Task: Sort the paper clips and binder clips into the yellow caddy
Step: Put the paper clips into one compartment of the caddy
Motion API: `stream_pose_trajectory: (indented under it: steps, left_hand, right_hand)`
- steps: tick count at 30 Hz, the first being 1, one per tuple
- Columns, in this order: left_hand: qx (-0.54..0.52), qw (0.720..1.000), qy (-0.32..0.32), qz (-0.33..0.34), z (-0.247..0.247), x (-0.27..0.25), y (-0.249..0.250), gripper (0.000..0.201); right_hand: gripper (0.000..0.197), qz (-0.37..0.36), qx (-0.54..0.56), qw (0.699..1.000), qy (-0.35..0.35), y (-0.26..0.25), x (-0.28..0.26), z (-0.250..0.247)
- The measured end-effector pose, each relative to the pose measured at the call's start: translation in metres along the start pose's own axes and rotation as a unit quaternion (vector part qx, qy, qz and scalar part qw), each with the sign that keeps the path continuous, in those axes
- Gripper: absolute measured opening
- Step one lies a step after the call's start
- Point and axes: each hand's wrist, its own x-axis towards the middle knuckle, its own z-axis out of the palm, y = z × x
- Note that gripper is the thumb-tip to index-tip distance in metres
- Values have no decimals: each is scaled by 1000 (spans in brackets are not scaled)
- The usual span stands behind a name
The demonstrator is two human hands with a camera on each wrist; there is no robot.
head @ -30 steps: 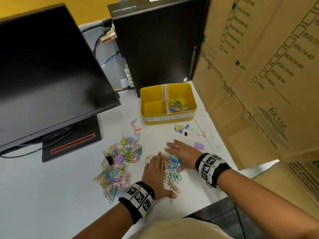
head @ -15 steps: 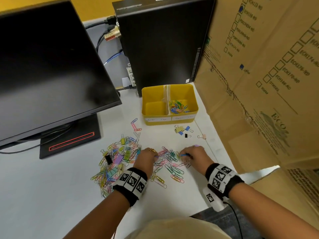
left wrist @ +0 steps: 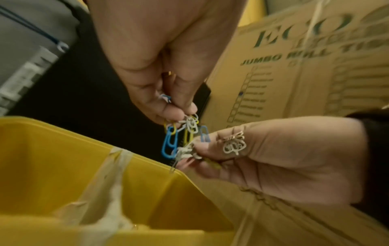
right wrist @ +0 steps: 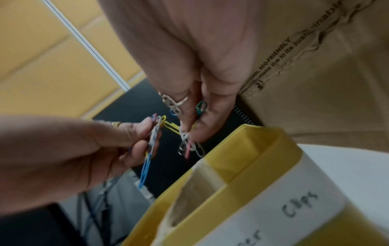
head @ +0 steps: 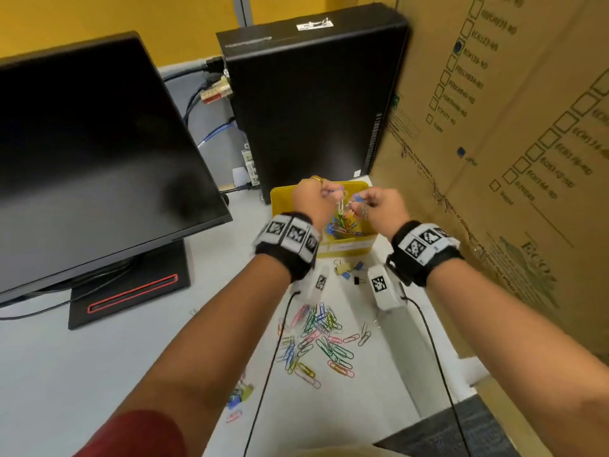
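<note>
Hands point(head: 349, 201) lifted clips point(head: 341, 203) above caddy point(head: 280, 201)

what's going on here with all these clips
A person is sorting clips. The left hand and right hand each pinch a bunch of paper clips above the yellow caddy, whose right compartment already holds some. More paper clips and a few binder clips lie on the desk.

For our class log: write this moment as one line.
left hand: pinches clips | right hand: pinches clips | both over caddy | more clips on desk
</note>
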Motion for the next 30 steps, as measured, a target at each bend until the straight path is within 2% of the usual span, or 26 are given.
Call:
stream_pose_trajectory:
  steps: [3, 4, 6, 8, 10, 12, 13, 14, 15, 17, 18, 20, 21, 23, 25, 27, 29, 30]
  left_hand:
    - [111, 992, -47, -41, 22, 29, -2, 22]
    - [138, 986, -79, -44, 26, 30, -5, 24]
    - [154, 979, -126, -36, 28, 25, -13, 28]
    - [115, 985, -130, 22, 20, 8, -18, 31]
    - [95, 986, -78, 114, 6, -21, -28, 25]
    - [115, 976, -33, 180, -6, -52, -49, 21]
    - [143, 970, -47, 189, -9, -68, -61, 21]
    - [173, 963, -96, 183, -9, -81, -74, 24]
    - [205, 949, -169, 168, -5, -90, -89, 26]
    - [296, 892, -311, 141, 0, -111, -112, 33]
    - [333, 868, -336, 149, 2, -121, -122, 34]
    - [396, 823, -390, 116, 1, -136, -130, 33]
    - [422, 818, -373, 119, 1, -144, -133, 35]
    - [381, 863, -308, 123, 1, -158, -144, 47]
    - [361, 868, -333, 74, 0, -172, -153, 57]
    - [348, 879, -322, 46, -3, -181, -154, 76]
    - [326, 896, -300, 16, -4, -184, -154, 98]
    - [324, 901, -288, 0, -4, -184, -154, 107]
  right_hand:
    - [49, 63, -90, 991, -76, 3, 12, -4]
    - [52, 62, -123, 986, -95, 2, 9, -7]
    - [43, 17, -182, 978, -98, -2, -7, -13]
    - [30, -52, -206, 973, -93, -3, -33, -18]
    - [25, -99, -243, 953, -151, 6, -64, -20]
    - [32, -81, -291, 918, -258, 22, -98, -14]
    - [33, -63, -315, 899, -298, 34, -115, -9]
    - [31, -45, -334, 885, -321, 47, -129, -2]
    - [28, -32, -344, 878, -330, 60, -142, 5]
    - [27, -7, -349, 882, -317, 79, -159, 19]
    - [28, 0, -349, 888, -301, 85, -164, 25]
    - [28, 5, -340, 901, -271, 89, -170, 34]
    - [27, 5, -333, 906, -261, 89, -170, 38]
    - [24, 0, -321, 914, -249, 84, -168, 47]
    - [22, -6, -322, 913, -250, 78, -166, 53]
    - [26, -21, -328, 914, -239, 75, -162, 56]
    - [41, -57, -344, 909, -228, 74, -160, 57]
    - [57, -68, -347, 902, -246, 74, -159, 58]
